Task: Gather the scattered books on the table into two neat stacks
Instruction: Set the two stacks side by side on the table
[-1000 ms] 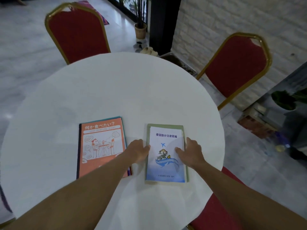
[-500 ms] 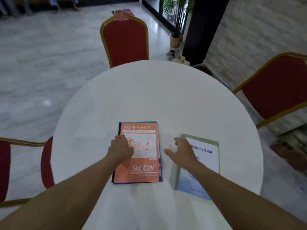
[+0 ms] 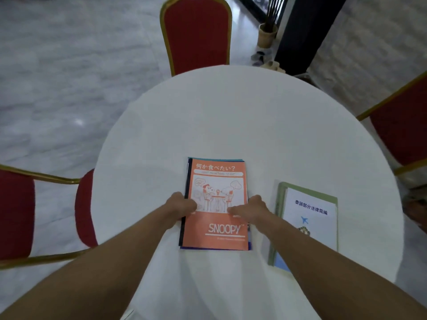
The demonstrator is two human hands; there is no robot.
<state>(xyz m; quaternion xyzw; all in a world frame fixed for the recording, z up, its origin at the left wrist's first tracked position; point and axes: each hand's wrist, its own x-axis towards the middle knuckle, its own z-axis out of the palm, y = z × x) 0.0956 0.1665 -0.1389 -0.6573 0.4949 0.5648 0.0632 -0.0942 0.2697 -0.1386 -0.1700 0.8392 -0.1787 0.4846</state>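
White round table [image 3: 231, 116], red chairs around. Orange-cover stack [image 3: 217, 204] near centre; left hand [image 3: 182, 205] and right hand [image 3: 248, 210] press its side edges, fingers curled against them. Second stack [image 3: 309, 218] just right, untouched. Step: squaring edges. Next, probably: release.

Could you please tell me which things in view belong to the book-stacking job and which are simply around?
Job: orange Snoopy stack, white-and-green stack, left hand, right hand, table.
Around: red chairs, potted plant.
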